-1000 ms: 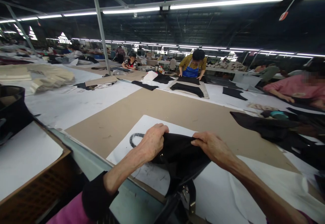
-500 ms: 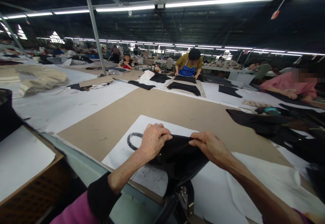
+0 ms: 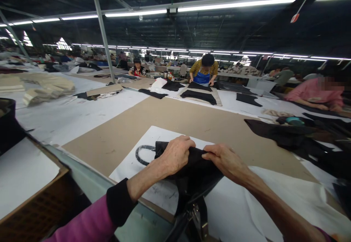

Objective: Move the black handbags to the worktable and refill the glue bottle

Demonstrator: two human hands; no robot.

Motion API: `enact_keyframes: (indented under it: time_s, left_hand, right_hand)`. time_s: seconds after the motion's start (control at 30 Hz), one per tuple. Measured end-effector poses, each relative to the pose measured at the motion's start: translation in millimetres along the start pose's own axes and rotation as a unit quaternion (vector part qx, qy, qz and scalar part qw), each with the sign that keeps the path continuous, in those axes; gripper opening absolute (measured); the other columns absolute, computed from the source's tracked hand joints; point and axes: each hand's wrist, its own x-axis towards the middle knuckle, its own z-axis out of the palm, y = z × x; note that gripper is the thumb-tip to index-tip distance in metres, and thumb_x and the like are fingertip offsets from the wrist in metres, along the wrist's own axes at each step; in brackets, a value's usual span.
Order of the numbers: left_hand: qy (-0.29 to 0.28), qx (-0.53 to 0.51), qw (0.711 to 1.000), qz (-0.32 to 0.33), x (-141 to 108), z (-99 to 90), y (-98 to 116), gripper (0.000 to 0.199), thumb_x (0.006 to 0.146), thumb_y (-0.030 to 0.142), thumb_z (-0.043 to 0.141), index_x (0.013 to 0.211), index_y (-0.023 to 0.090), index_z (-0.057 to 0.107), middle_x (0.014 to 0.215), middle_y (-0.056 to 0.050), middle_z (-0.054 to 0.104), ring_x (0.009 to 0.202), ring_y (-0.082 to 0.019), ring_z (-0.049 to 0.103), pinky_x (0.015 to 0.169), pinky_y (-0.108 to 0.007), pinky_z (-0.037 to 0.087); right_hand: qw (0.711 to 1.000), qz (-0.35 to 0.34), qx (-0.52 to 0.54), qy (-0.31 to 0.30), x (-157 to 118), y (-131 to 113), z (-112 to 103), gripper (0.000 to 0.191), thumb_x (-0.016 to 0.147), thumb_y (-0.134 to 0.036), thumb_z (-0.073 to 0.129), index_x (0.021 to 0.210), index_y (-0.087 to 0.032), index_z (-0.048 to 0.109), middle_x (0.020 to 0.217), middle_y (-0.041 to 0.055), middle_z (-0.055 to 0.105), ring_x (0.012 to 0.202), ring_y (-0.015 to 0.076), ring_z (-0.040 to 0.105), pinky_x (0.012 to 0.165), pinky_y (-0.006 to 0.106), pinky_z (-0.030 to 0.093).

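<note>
A shiny black handbag (image 3: 196,180) hangs over the near edge of the table, its upper edge raised between my hands. My left hand (image 3: 177,156) is closed on that edge, fingers over the top. Close by on the right, my right hand (image 3: 226,159) pinches the same edge between thumb and fingers. Black straps with a metal buckle (image 3: 203,224) dangle at the bag's lower end. Left of the bag, a dark curved handle-like loop (image 3: 143,154) lies on a white sheet (image 3: 148,136). The bag's inside is hidden from me.
Brown paper (image 3: 175,114) covers the table's middle. Black cut pieces (image 3: 285,132) are heaped on the right, and pale folded strips (image 3: 49,86) lie far left. A wooden-edged box (image 3: 61,170) stands near left. Across the table, a person in a blue apron (image 3: 203,75) handles black pieces.
My left hand has slid right along the bag's edge, closer to my right hand, uncovering the edge's left end. My right hand has barely moved.
</note>
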Motion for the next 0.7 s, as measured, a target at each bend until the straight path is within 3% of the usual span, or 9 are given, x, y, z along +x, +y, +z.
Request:
enact_keyframes:
  time_s: [0.13, 0.23, 0.3, 0.5, 0.6, 0.7]
  left_hand:
    - [0.018, -0.017, 0.999, 0.03, -1.0, 0.3, -3.9, 0.031, 0.067, 0.005, 0.042, 0.089, 0.019, 0.059, 0.087, -0.002, 0.058, 0.086, -0.016, 0.052, 0.076, -0.026, 0.04]
    - [0.017, 0.017, 0.999, 0.021, 0.0, 2.6, -2.3, 0.014, 0.077, 0.021, 0.053, 0.088, 0.021, 0.062, 0.083, -0.001, 0.059, 0.082, -0.018, 0.053, 0.07, -0.027, 0.038]
    - [0.018, 0.036, 0.999, 0.003, 2.3, 5.4, -0.5, 0.013, 0.082, 0.03, 0.053, 0.084, 0.023, 0.064, 0.079, 0.0, 0.06, 0.081, -0.018, 0.054, 0.067, -0.028, 0.036]
    - [0.012, 0.01, 0.999, -0.032, 6.4, 6.6, 3.1, 0.015, 0.082, 0.029, 0.056, 0.078, 0.023, 0.068, 0.078, 0.001, 0.063, 0.078, -0.018, 0.055, 0.068, -0.029, 0.035]
    - [0.006, 0.006, 0.999, -0.037, 6.4, 5.1, 5.1, 0.015, 0.081, 0.028, 0.056, 0.079, 0.023, 0.069, 0.077, 0.0, 0.063, 0.077, -0.018, 0.055, 0.07, -0.031, 0.035]
    - [0.011, 0.013, 0.999, -0.04, 7.6, 5.2, 7.4, 0.016, 0.081, 0.026, 0.053, 0.082, 0.025, 0.069, 0.076, 0.001, 0.063, 0.078, -0.018, 0.056, 0.072, -0.031, 0.035]
  right_hand:
    - [1.0, 0.004, 0.014, -0.006, 2.1, 1.9, 0.0, 0.024, 0.078, -0.022, 0.047, 0.056, -0.019, 0.038, 0.052, -0.0047, 0.04, 0.053, 0.0128, 0.038, 0.054, 0.026, 0.024]
    - [1.0, 0.006, 0.024, -0.008, 2.0, 3.2, 0.2, 0.024, 0.079, -0.023, 0.046, 0.056, -0.019, 0.041, 0.052, -0.0045, 0.04, 0.054, 0.0128, 0.039, 0.054, 0.026, 0.024]
    - [0.999, 0.005, 0.032, -0.009, 0.7, 4.6, 0.0, 0.023, 0.08, -0.025, 0.046, 0.058, -0.019, 0.044, 0.054, -0.0043, 0.042, 0.055, 0.0129, 0.04, 0.054, 0.026, 0.024]
    - [0.999, -0.018, 0.023, -0.045, -2.5, 3.7, -4.8, 0.021, 0.081, -0.031, 0.051, 0.063, -0.021, 0.053, 0.056, -0.005, 0.046, 0.055, 0.0127, 0.041, 0.054, 0.025, 0.026]
    - [0.998, -0.012, 0.004, -0.054, 0.2, -2.1, -7.5, 0.011, 0.08, -0.03, 0.053, 0.076, -0.023, 0.06, 0.062, -0.0039, 0.055, 0.062, 0.015, 0.049, 0.058, 0.025, 0.03]
    - [0.999, -0.034, -0.008, -0.033, 4.5, -6.5, -6.6, 0.015, 0.083, -0.029, 0.049, 0.089, -0.024, 0.062, 0.071, -0.0017, 0.061, 0.071, 0.0173, 0.054, 0.064, 0.026, 0.033]
